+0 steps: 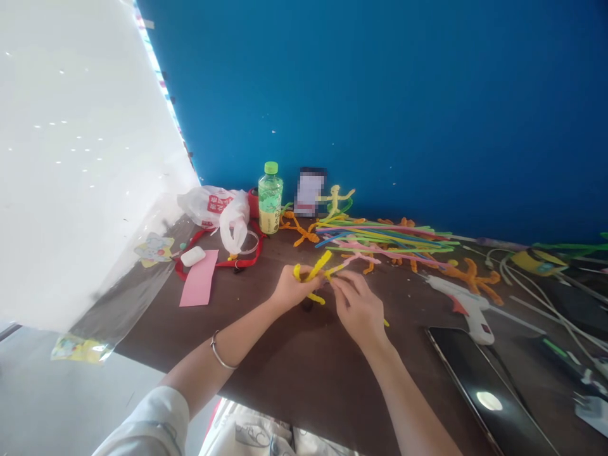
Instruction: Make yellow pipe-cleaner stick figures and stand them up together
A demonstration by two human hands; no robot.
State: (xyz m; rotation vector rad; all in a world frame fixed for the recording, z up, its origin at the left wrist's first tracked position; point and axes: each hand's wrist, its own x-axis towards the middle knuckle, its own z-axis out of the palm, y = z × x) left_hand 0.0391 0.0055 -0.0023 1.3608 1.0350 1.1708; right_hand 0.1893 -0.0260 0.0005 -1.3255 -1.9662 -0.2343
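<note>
A smooth, deep-blue wall (pixel 356 95) rises behind a dark brown counter (pixel 266 361). Across the back lies a loose sheaf of chenille stems (pixel 384 237), straight and fuzzy, in green, pink, yellow and blue. At the near right is a smartphone (pixel 494 392), its glossy black glass catching a round glare. A knotted, crinkled white plastic bag (pixel 206 204) with red print sits at the back left; a white hot-glue gun (pixel 458 297) with a red-orange trigger lies on the right.

The left hand (pixel 294 288) and right hand (pixel 358 310) meet over the middle of the counter. Between them is a yellow chenille piece (pixel 319 266) — thick, plush lengths, one slanting up, one curling beside the left thumb, another poking out below. The left grip is closed around its middle; the right grip is a tight fingertip pinch on a thinner yellow strand. How the strand joins the rest is hidden by the fingers.

Beyond them stands a clear plastic bottle (pixel 270 199) with a green cap, and to the left lies a flat pink paper rectangle (pixel 199 282). Smaller are the spindly orange chenille figure (pixel 304 233) near the bottle and a rounded, smooth white case (pixel 192 256) on the paper's top edge.
</note>
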